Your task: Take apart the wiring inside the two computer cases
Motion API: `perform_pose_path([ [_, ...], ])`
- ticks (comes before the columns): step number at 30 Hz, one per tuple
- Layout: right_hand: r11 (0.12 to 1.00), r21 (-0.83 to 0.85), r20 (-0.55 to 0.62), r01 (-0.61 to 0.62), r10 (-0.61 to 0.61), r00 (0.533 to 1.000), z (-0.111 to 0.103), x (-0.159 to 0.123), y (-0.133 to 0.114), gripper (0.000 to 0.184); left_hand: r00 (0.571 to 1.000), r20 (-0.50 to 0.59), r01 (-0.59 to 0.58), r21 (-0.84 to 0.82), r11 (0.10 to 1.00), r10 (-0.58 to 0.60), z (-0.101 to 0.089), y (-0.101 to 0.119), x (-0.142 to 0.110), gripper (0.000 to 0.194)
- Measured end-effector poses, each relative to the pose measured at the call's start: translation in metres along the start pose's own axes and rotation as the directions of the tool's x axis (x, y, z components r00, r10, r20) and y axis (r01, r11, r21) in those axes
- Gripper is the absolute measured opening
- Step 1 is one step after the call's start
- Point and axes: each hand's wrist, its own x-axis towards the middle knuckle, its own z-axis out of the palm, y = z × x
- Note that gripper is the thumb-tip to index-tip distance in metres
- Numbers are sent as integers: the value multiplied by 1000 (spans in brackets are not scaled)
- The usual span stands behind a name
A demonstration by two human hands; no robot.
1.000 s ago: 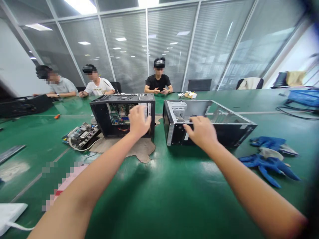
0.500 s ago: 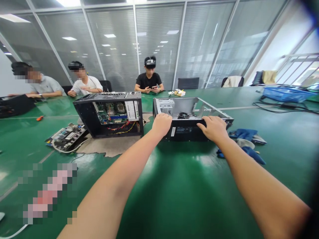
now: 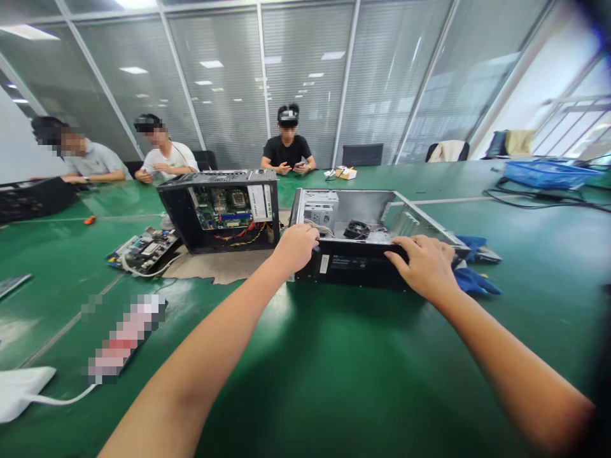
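A black computer case (image 3: 356,264) lies on its side in front of me with its top side uncovered. Inside are a silver metal lining, a black fan (image 3: 357,229) and grey cables by a drive bay (image 3: 321,211). My left hand (image 3: 296,248) is closed over the near rim at the left corner. Farther right, my right hand (image 3: 427,262) grips the same rim, its thumb against the black outer wall. Fingertips of both hands are partly hidden behind the rim. A second computer case (image 3: 174,213) stands upright to the left, showing its motherboard (image 3: 224,207).
A loose circuit board (image 3: 146,251) and a torn cardboard sheet (image 3: 200,270) lie left. Blue gloves (image 3: 477,282) lie right, partly behind the case. A blue basket (image 3: 544,175) with cables sits far right. A power strip (image 3: 126,343) lies near left. Three people sit across the green table (image 3: 344,381).
The case has come nearer to me with both hands on its rim, and more of its inside shows. It covers more of the blue gloves. My view has shifted slightly left.
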Motion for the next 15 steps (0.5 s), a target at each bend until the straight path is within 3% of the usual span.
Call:
perform_pose_path([
  [5, 997, 36, -65, 75, -73, 995, -26, -51, -5, 39, 1000, -11, -12, -63, 998, 12, -24, 17, -41, 17],
  [9, 984, 69, -115, 163, -155, 981, -55, -95, -7, 38, 995, 9, -101, -43, 994, 101, -47, 41, -78, 16],
  [12, 970, 111, -135, 217, -202, 970, -77, -119, -5, 29, 991, 29, -126, -22, 992, 127, -67, 62, -101, 15],
  [15, 961, 194, -177, 198, -164, 970, -91, -140, 4, 19, 987, 44, -155, -41, 987, 157, -86, 83, -122, 19],
])
